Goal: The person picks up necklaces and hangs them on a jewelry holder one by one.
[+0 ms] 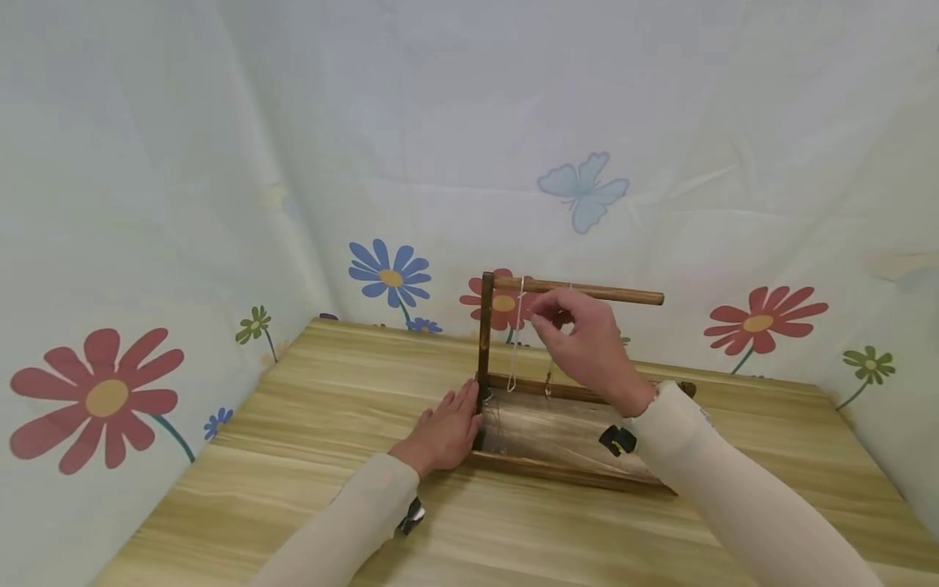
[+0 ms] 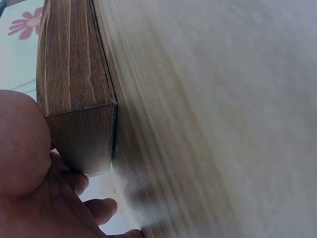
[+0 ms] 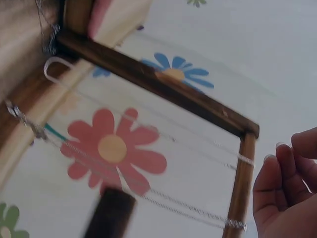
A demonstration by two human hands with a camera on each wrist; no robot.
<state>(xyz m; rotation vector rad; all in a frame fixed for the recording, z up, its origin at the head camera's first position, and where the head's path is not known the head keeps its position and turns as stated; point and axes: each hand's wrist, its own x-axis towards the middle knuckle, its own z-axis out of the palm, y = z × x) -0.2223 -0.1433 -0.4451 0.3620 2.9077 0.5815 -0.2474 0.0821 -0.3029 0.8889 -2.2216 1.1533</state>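
"since the rod (image 1: 623, 295) juts from a single post (image 1: 484, 350), what steadies the wooden stand (image 1: 484, 322)?"

"the left hand (image 1: 443, 425) does. it rests against the left end of the base (image 1: 572, 474), fingers straight, gripping nothing. that's how i'd brace it too: low and light, enough to stop a wobble."

"and the right hand (image 1: 590, 338)?"

"up by the rod, just right of the white loop (image 1: 514, 350), thumb and fingers curled close together with very little gap. i can't tell whether anything fine is pinched between the tips."

"what hangs from the rod?"

"the white loop, near the post, and the silver chain (image 1: 548, 386) farther along, partly hidden by the right hand in the head view. both dangle down toward the base."

"so how would you handle them well?"

"by the top, i think, fingertips only, easing along the rod rather than tugging. thin things like these could swing and tangle, so i'd leave space between them and come away slowly, with no finger caught inside a loop."
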